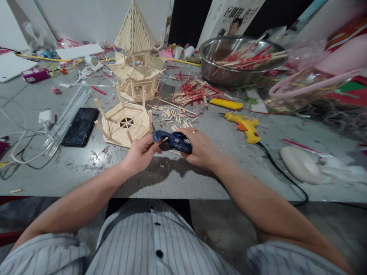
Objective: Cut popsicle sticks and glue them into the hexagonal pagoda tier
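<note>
My right hand (200, 147) is wrapped round a dark blue hand cutter (179, 142), held just above the table near its front edge. My left hand (142, 152) pinches a thin wooden stick (164, 140) at the cutter's left end; most of the stick is hidden by the fingers and the tool. Just beyond my left hand lies a six-sided stick platform (122, 133) with upright posts at its corners. Behind it stands a pagoda model (136, 57) built of the same pale sticks, with a pointed roof. Short cut stick pieces (172, 114) are scattered beyond the cutter.
Right of my hands lie a yellow glue gun (248, 128) with a black cord and a yellow utility knife (226, 103). Red-wrapped chopsticks (192, 91) lie in a heap before a steel bowl (212, 68) holding more. A phone (80, 127) and white charger (46, 117) are at left.
</note>
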`<act>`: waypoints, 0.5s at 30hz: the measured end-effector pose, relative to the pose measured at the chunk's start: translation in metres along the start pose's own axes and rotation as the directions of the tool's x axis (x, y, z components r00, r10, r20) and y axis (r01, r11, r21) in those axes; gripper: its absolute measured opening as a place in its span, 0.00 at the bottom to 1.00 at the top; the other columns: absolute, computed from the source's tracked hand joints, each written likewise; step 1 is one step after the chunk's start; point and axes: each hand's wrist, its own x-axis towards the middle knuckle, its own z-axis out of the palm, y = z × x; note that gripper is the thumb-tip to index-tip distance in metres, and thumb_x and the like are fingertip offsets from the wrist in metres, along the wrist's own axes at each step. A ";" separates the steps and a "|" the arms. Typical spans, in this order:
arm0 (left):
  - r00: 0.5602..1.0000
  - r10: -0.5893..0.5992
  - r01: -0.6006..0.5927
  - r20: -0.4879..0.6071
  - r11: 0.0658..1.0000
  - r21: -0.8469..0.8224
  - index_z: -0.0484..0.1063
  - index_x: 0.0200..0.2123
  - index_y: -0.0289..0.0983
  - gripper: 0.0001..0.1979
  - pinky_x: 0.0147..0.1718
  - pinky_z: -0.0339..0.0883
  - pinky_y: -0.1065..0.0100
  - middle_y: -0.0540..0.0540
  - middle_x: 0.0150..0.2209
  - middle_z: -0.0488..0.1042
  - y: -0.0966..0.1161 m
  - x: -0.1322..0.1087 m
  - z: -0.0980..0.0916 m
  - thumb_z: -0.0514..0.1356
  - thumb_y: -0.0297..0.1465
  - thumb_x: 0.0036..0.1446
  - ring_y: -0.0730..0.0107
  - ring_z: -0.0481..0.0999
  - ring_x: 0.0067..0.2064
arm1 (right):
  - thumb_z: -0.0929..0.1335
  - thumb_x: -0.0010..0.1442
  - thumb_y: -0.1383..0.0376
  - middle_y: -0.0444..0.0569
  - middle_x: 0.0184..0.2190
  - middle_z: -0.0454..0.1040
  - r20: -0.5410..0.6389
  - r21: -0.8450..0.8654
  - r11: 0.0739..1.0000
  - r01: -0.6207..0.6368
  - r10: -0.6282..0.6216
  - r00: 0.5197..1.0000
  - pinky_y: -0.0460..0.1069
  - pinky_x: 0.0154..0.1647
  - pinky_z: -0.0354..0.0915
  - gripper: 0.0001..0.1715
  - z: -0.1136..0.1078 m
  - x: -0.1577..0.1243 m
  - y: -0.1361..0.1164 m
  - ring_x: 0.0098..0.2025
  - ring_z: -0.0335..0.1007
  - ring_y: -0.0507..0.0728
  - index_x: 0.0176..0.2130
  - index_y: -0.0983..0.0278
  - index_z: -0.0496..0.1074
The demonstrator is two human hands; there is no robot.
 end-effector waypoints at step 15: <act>1.000 0.004 -0.004 0.009 1.000 -0.012 0.66 0.25 0.36 0.15 0.24 0.63 0.73 0.49 0.21 0.70 0.000 0.000 0.001 0.53 0.39 0.58 0.76 0.68 0.25 | 0.64 0.44 0.66 0.56 0.43 0.73 0.059 -0.038 0.998 -0.057 0.060 0.996 0.57 0.43 0.63 0.30 0.002 -0.002 -0.001 0.43 0.69 0.65 0.49 0.64 0.64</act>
